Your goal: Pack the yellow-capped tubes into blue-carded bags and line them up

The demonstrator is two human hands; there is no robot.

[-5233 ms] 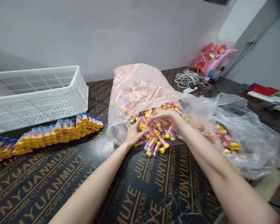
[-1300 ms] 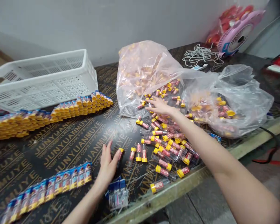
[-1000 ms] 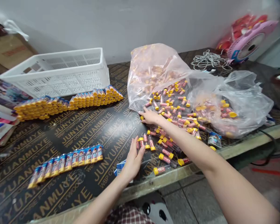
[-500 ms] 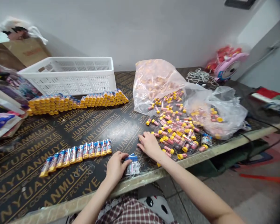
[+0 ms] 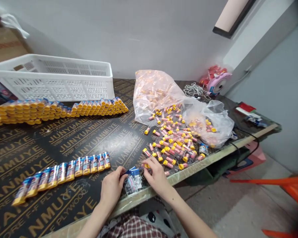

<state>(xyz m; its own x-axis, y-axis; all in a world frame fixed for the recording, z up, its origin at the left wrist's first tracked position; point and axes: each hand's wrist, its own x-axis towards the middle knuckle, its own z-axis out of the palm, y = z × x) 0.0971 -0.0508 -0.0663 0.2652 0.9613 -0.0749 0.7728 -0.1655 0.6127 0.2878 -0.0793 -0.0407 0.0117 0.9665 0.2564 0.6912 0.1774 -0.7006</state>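
Observation:
At the table's front edge lies a small stack of flat printed plastic sleeves with blue tops. My left hand is at its left side, thumb and forefinger closed on the blue edge of one sleeve. Just right of the stack, my right hand pinches a small tube with a yellow cap; most of the tube is hidden by the fingers. Beyond that hand spreads a loose heap of clear tubes with pink contents and yellow caps. To the left, a slanting row of sleeved tubes stands on the table.
A white plastic basket sits at the back, with a stacked bank of sleeved tubes before it. Clear bags holding more tubes lie behind the heap. A white cable and a pink fan are at the far right corner.
My right hand has come away from the heap toward the sleeves, with a yellow cap at its fingertips. My left hand stays by the stack. The view has turned to the right.

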